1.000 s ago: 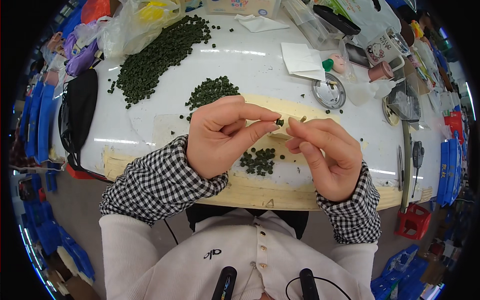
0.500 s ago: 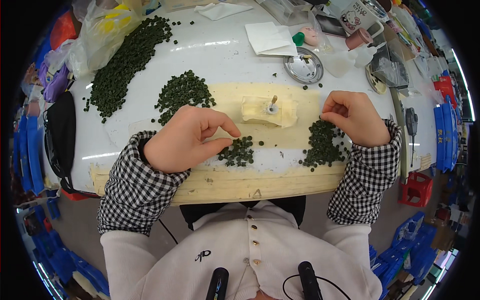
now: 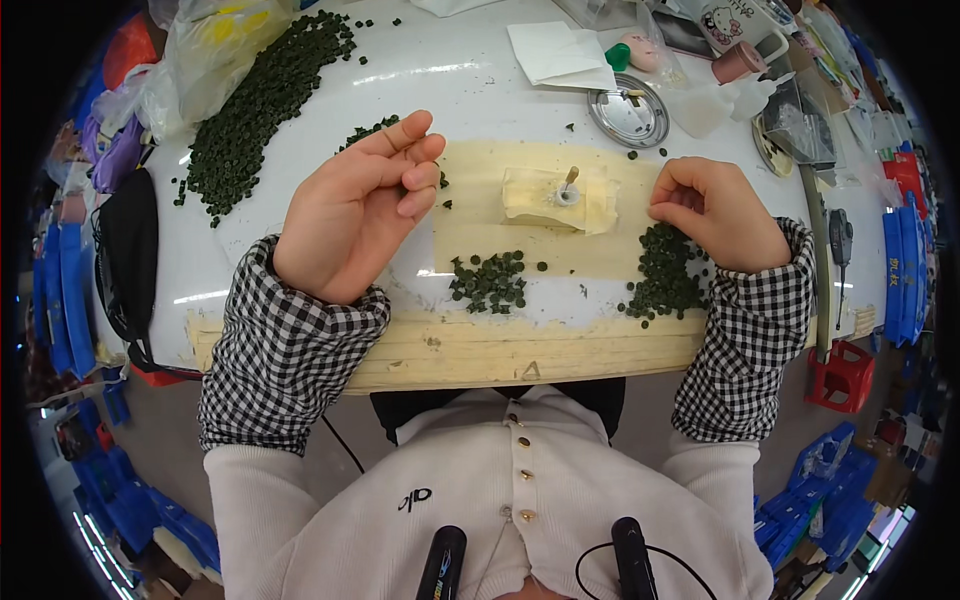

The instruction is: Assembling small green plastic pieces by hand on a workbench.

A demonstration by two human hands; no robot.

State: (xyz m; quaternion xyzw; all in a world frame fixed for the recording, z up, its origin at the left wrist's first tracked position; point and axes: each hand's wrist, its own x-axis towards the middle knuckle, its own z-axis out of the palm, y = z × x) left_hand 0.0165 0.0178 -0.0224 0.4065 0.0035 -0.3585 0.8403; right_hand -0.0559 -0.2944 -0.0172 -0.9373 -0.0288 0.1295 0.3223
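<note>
My left hand (image 3: 360, 210) is raised over the table with its palm turned up. Its fingers are loosely bent and apart, and nothing shows in them. Behind it, a heap of small dark green pieces (image 3: 368, 129) is mostly hidden. My right hand (image 3: 715, 212) is in a pinch above the right-hand pile of dark green pieces (image 3: 668, 275); whatever its fingertips hold is too small to make out. Between the hands stands a tape-covered block (image 3: 535, 200) with a short upright peg (image 3: 571, 178). A smaller green pile (image 3: 488, 282) lies near the front edge.
A long heap of green pieces (image 3: 262, 110) spreads at the far left beside a clear plastic bag (image 3: 205, 75). Farther back lie white paper (image 3: 560, 55), a round metal lid (image 3: 628, 112), a pink thread spool (image 3: 738, 62) and a mug (image 3: 735, 22). A wooden strip (image 3: 470, 358) edges the table.
My left hand has lifted away from the small front pile and turned palm up over the heap behind it. My right hand stays pinched by the right-hand pile. The view has shifted slightly.
</note>
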